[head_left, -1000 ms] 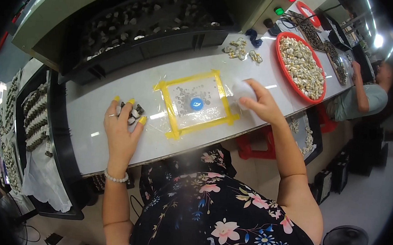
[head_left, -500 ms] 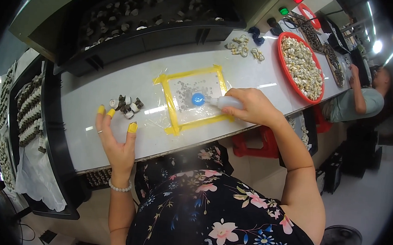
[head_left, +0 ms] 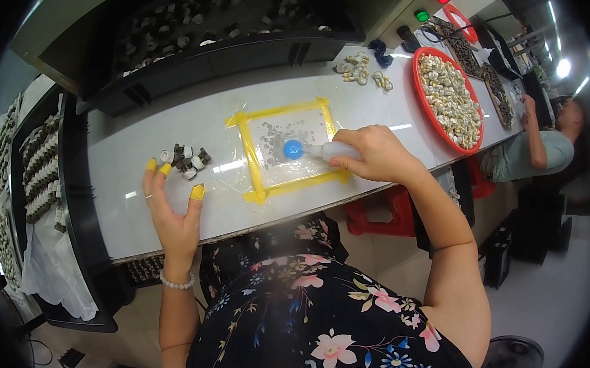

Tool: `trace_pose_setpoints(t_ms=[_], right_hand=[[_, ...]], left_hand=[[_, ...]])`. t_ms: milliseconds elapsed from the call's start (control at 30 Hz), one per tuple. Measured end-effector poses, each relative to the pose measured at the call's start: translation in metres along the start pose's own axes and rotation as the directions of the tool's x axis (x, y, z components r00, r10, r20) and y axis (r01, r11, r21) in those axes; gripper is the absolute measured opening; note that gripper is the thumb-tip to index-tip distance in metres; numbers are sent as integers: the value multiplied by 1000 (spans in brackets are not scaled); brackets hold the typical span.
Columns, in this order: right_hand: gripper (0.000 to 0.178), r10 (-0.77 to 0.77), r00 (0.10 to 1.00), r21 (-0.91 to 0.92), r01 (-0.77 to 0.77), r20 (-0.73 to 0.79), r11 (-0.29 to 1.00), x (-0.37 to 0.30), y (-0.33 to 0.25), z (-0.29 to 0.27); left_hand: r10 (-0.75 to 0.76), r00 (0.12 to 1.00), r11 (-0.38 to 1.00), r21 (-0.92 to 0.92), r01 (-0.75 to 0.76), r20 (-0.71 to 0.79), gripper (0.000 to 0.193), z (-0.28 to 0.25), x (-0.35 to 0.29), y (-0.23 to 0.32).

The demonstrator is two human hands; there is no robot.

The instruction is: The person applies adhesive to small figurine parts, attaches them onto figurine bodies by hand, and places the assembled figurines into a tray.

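Note:
My right hand [head_left: 382, 156] is closed around a translucent squeeze bottle [head_left: 340, 152], tipped on its side. Its narrow nozzle points left at a round, glossy blue spot [head_left: 292, 149] that looks like a small pool of liquid. Around the spot, the clear sheet carries many small grey dots, and yellow tape [head_left: 251, 159] frames it on the worktop. At the left, my left hand [head_left: 174, 213] lies open with fingers apart and yellow covers on some fingertips. Just beyond those fingertips sits a small heap of white and dark brown parts [head_left: 187, 163].
A red basket [head_left: 415, 83] full of pale small parts stands at the right. Behind the tape is a black tray [head_left: 214, 69] of similar parts. Loose yellowish pieces [head_left: 355, 68] lie far right. Racked parts [head_left: 42, 166] fill the left side. Another person [head_left: 540, 157] sits further right.

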State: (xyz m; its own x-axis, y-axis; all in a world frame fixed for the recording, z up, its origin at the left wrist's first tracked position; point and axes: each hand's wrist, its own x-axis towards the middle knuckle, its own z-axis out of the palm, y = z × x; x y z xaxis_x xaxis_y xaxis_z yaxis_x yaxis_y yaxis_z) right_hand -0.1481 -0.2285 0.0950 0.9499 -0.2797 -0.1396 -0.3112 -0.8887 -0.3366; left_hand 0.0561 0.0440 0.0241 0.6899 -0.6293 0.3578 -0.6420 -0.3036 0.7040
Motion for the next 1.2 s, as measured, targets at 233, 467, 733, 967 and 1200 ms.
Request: trace_pose_setpoints(t_ms=[233,467,733,967,1200], right_hand=[[33,48,999,1,-48,24,999,-1,-1,-1],[37,123,991,370,-96,-50,924,-19,12,13],[33,411,776,772,151,-480,617,-19,91,5],[38,613,486,661,-93,-623,745,24,169,-10],[49,662,425,481,-462,-618,745,37,160,-6]], left_hand=[[2,1000,1000,-8,-2,8,55,2,-1,-2],[8,1000,1000,7,-8,1,56,2,-3,-6],[13,1000,1000,-6,-13,24,55,2,-1,-2],[-5,1000,1000,-9,5,0,55,3,-3,-5],[2,1000,1000,-13,-2,-9,53,3,-2,-3]])
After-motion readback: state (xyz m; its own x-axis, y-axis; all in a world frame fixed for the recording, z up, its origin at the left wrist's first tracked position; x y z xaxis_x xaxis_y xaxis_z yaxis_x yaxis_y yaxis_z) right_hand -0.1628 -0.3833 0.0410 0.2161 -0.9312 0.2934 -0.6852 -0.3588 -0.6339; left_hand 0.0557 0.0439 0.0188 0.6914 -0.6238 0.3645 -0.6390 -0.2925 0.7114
